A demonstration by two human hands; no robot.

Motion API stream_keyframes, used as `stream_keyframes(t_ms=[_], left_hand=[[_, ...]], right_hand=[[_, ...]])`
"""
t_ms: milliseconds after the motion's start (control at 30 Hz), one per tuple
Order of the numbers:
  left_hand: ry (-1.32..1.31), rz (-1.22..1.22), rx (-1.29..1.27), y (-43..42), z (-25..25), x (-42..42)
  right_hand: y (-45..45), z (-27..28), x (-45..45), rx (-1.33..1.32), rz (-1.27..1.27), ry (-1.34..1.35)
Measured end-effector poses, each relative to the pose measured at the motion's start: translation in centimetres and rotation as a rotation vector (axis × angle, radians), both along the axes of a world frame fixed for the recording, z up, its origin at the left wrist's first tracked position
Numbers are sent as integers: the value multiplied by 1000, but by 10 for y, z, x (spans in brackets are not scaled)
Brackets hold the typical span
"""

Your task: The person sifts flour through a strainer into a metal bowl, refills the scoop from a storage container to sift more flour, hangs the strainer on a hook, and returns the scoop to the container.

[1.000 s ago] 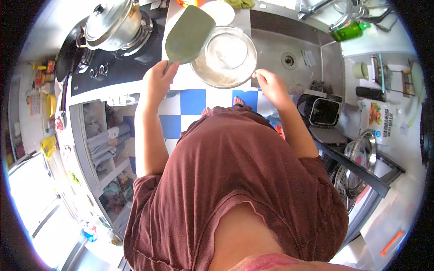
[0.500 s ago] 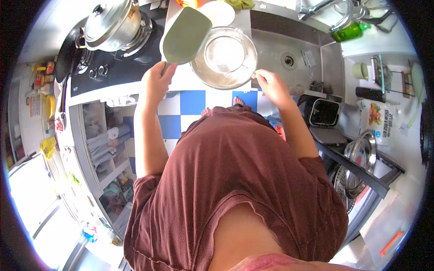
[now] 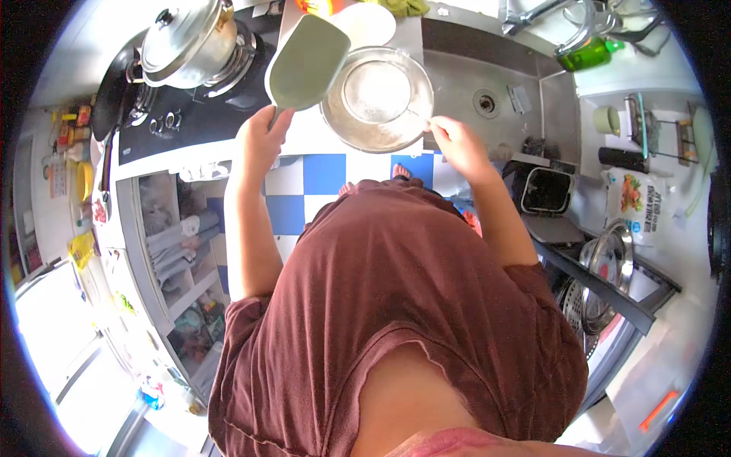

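My left hand (image 3: 259, 145) is closed round the handle of an olive-green scoop-like tool (image 3: 308, 65) with a broad rounded head, held up left of a metal basin (image 3: 346, 133). Whether that head is flat or hollow I cannot tell. In my right hand (image 3: 457, 145), thumb and fingers pinch the thin handle of a round sieve (image 3: 376, 92). The sieve is over the basin, with pale powder in it. Pale dusting also shows inside the basin. Behind it lies a white round plate-like thing (image 3: 369, 24), partly hidden by the tool.
On the left, a lidded pot (image 3: 190, 49) stands on the black stove (image 3: 221, 122) beside a dark pan (image 3: 114, 95). A steel sink (image 3: 457, 84) with a faucet (image 3: 533, 15) lies to the right. A green bottle (image 3: 586, 55) stands behind it.
The green tool has shifted slightly left and down, away from the sieve. The sieve has moved a little to the left within the basin.
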State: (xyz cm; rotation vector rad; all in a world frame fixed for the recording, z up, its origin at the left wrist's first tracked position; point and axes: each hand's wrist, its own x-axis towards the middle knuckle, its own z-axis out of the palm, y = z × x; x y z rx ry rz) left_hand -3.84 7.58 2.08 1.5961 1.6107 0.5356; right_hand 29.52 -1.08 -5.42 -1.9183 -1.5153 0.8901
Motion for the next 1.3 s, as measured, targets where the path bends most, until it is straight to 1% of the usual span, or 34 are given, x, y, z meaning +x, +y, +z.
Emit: stream_keyframes(t_ms=[67, 167, 267, 367, 467, 567, 667, 800, 867, 900, 967, 1067, 1167, 1300], left_hand=[[5, 3, -13, 2, -6, -4], [-9, 17, -27, 1, -6, -3], [0, 17, -43, 2, -6, -3], [-28, 17, -60, 1, -12, -7], [-68, 14, -66, -1, -10, -7], [-95, -5, -61, -3, -14, -8], [-125, -3, -86, -4, -14, -10], [-159, -9, -114, -6, -15, -10], [-96, -42, -91, -7, -14, -7], [-64, -57, -79, -7, -14, -7], [-84, -46, -75, -7, -16, -8], [-80, -45, -75, -7, -21, -8], [-73, -50, -67, -7, -19, -6], [-43, -58, -61, -7, -21, -5]], right_hand=[[0, 11, -3, 5, 26, -71], [3, 9, 3, 42, 56, -93], [2, 22, -1, 107, -43, -37], [1, 28, 1, 103, 47, -259], [0, 39, 0, 93, 19, -237], [-1, 41, 0, 225, 11, -203], [-1, 51, 0, 158, 14, -238], [-1, 48, 2, 174, 2, -249], [0, 45, 1, 130, 26, -293], [-1, 44, 2, 134, 10, -261], [0, 40, 3, 146, -20, -196], [-3, 31, 3, 162, 27, -261], [-2, 30, 4, 124, -31, -147], [-3, 34, 3, 101, 7, -197]])
